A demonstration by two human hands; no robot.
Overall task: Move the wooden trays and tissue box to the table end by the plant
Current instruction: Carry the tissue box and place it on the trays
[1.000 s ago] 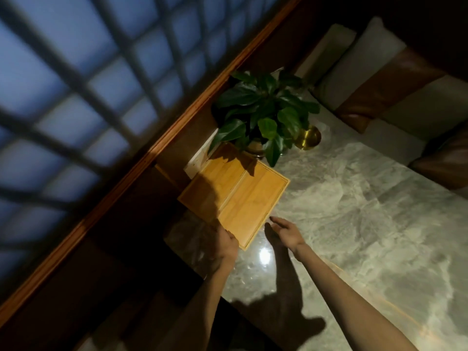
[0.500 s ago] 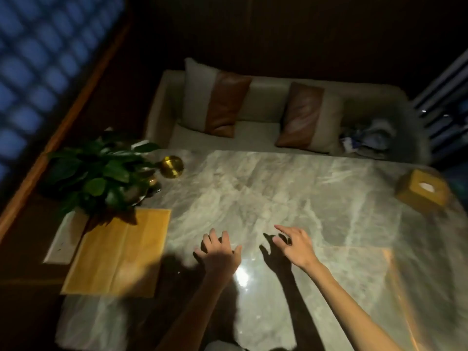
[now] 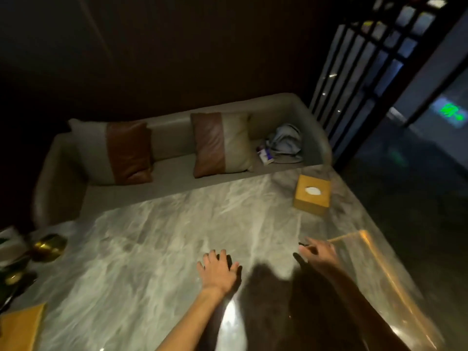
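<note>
A wooden tissue box (image 3: 312,194) with a white tissue in its slot stands at the far right end of the marble table (image 3: 162,239). One corner of the wooden trays (image 3: 20,328) shows at the bottom left edge, at the table's plant end. My left hand (image 3: 218,271) hovers over the middle of the table, fingers spread, holding nothing. My right hand (image 3: 319,254) reaches toward the right, open and empty, well short of the tissue box. The plant itself is almost out of frame; only dark leaves show at the far left.
A brass bowl (image 3: 49,247) sits at the left end near the plant. Behind the table runs a beige sofa (image 3: 177,168) with two brown-and-cream cushions and a pile of cloth (image 3: 286,143). A slatted screen (image 3: 359,79) and a dark floor lie to the right.
My left hand let go of the trays by the plant. The view swung right, away from the trays and toward the tissue box. Both hands moved right across the table, empty.
</note>
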